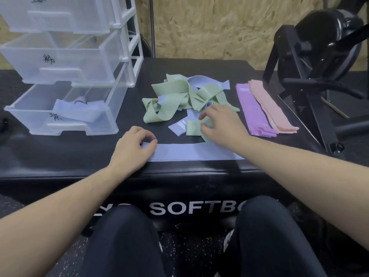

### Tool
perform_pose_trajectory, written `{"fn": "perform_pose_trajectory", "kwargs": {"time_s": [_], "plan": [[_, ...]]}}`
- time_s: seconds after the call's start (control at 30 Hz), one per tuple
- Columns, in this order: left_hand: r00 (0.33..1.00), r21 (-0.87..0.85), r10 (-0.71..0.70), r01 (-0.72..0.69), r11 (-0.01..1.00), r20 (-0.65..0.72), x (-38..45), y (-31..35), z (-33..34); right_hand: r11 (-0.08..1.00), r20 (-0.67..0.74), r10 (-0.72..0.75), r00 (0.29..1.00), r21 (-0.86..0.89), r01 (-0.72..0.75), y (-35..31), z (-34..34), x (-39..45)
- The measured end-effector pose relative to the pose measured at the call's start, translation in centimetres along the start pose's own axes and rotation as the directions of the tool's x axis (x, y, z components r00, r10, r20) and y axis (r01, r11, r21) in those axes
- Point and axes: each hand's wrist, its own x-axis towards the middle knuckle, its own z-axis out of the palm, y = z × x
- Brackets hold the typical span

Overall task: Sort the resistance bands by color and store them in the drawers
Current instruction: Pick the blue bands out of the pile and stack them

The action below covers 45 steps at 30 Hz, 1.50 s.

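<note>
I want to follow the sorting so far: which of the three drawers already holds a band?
The bottom drawer, pulled furthest out: a blue band lies inside it. The two drawers above look empty.

The light over me is dim and soft, cool in tone, leaving only faint shadows under my forearms. Wide-angle bending curves the drawers (65, 62) at the left edge, and fine detail is slightly smeared.
</note>
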Motion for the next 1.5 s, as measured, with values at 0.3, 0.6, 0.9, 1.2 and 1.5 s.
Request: {"fn": "perform_pose_trajectory", "kwargs": {"time_s": [0.3, 0.6, 0.9, 1.2, 1.5], "plan": [[0.997, -0.058, -0.073, 0.071, 0.996, -0.021, 1.4, -0.1, 0.6, 0.935, 0.175, 0.355, 0.918, -0.054, -0.351, 0.5, 0.6, 4.1], [0.998, -0.090, -0.048, 0.046, 0.995, -0.029, 0.8, 0.1, 0.5, 0.933, 0.226, 0.349, 0.909, -0.177, -0.314, -2.0, 2.1, 5.5], [0.997, -0.168, -0.058, 0.051, 0.985, -0.042, 0.5, 0.0, 0.4, 0.881, -0.040, 0.294, 0.955, 0.399, -0.254, -3.5, 0.3, 4.0], [0.994, -0.283, -0.083, 0.059, 0.957, -0.075, 0.7, 1.3, -0.2, 0.690, -0.056, 0.261, 0.964, 0.709, -0.146, -4.9, -3.2, 3.8], [0.999, -0.503, -0.033, 0.025, 0.864, -0.008, 2.6, 9.0, -1.4, 0.709, -0.078, 0.190, 0.979, 0.700, -0.082, -7.4, -4.9, 3.5]]}}
